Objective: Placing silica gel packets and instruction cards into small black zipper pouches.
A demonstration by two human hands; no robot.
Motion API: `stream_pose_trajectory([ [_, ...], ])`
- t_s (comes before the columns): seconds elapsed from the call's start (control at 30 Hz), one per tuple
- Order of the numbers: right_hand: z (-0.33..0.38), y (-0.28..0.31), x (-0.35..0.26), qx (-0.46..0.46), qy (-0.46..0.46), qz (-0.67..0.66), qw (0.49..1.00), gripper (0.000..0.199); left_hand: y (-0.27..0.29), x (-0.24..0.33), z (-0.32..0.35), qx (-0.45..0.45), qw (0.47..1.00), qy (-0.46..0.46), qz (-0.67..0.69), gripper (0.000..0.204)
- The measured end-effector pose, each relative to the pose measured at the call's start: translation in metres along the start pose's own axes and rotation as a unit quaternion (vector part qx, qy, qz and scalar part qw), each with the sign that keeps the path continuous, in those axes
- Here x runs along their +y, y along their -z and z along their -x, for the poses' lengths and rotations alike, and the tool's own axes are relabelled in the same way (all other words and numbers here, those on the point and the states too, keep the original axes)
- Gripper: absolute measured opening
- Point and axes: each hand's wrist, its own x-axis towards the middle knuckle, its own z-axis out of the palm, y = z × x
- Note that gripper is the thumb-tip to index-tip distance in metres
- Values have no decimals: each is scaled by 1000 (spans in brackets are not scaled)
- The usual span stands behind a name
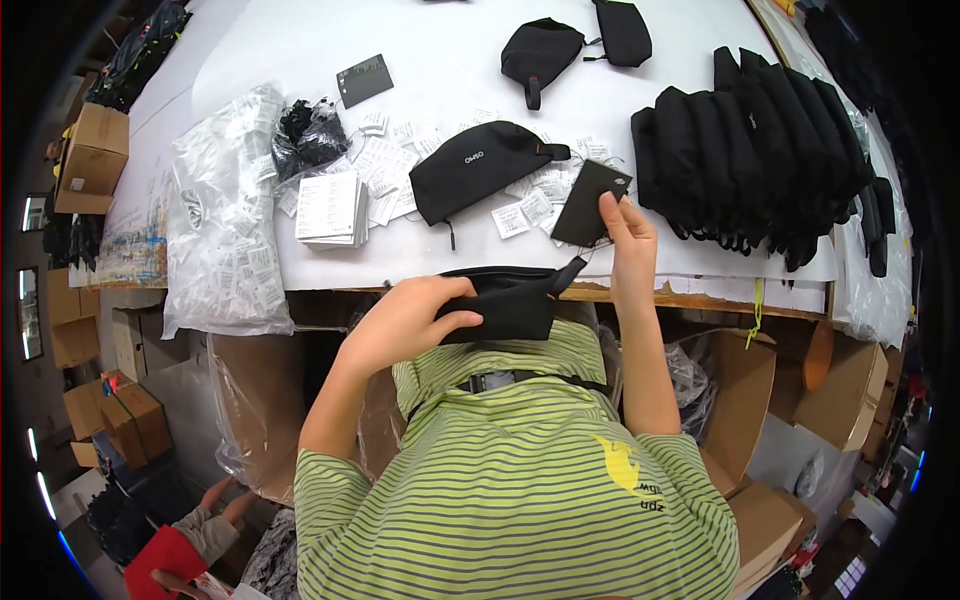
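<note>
My left hand (422, 318) grips a black zip pouch (510, 305) at the table's near edge, close to my waist. The pouch's top looks unzipped, and a short loop tab sticks up at its right end. Between the thumb and fingers of my right hand (632, 225) is a black hang tag (590, 205), raised just above the table with a thin string at it. Beyond the hands lies another black pouch (478, 170) with light lettering, on top of scattered small white labels (535, 207).
A stack of white cards (332, 208) and a clear bag of labels (228, 220) stand at the left, beside a bundle of black strings (308, 138). Many black pouches (750, 150) are lined up at the right. Two more pouches (541, 58) lie farther back. Cardboard boxes (845, 390) sit below the table.
</note>
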Motion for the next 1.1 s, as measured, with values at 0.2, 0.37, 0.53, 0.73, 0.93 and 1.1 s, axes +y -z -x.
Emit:
stream_pose_trajectory([
  [0.2, 21, -21, -49, -216, 66, 432, 873, 23, -21, 21, -20, 143, 978, -154, -5, 17],
  [0.37, 31, 2, -50, -302, 111, 507, 799, 24, -31, 12, -32, 161, 939, -284, -110, 17],
  [0.53, 51, 15, -47, -366, 26, 449, 815, 30, -27, 7, -42, -24, 984, -174, -24, 20],
  [0.73, 64, 20, -49, -346, 44, 468, 812, 35, -26, -46, -107, 177, 981, -75, 8, 32],
  [0.93, 68, 24, -66, -316, 119, 504, 795, 31, -29, -68, -126, 205, 966, -147, -50, 24],
  [1.1, 59, 20, -81, -270, 228, 575, 738, 22, -11, -6, -83, 267, 921, -143, 245, 8],
])
